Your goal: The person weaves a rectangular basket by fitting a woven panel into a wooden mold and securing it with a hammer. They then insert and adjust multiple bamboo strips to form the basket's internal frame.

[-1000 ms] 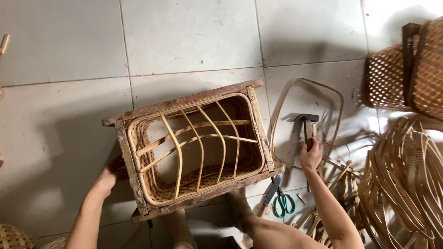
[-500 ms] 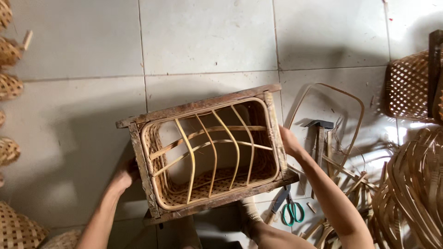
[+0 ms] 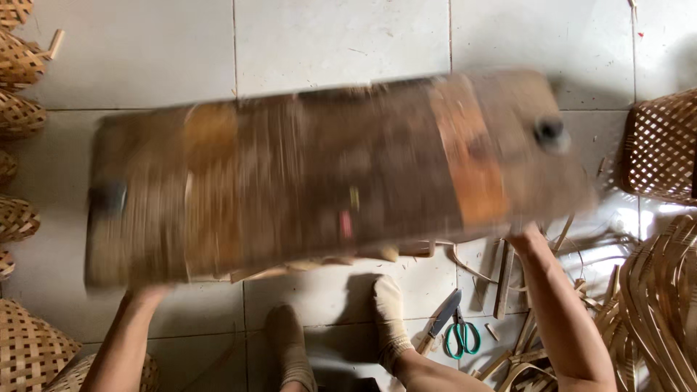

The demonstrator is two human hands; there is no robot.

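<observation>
Lighting: soft, even daylight; glare on tiles at right. Wooden frame heavily motion-blurred; floor sharp; shadows faint.

The wooden frame in my grip was motion-blurred throughout; its grain, edges and two dark round fittings could not be resolved. It hid the fingers of my left hand and my right hand, so the grip form was indeterminate. The frame also concealed the floor tiles behind it. My feet were partly blurred. The woven baskets at left and the lattice basket at right were cropped by the picture's edges.
</observation>
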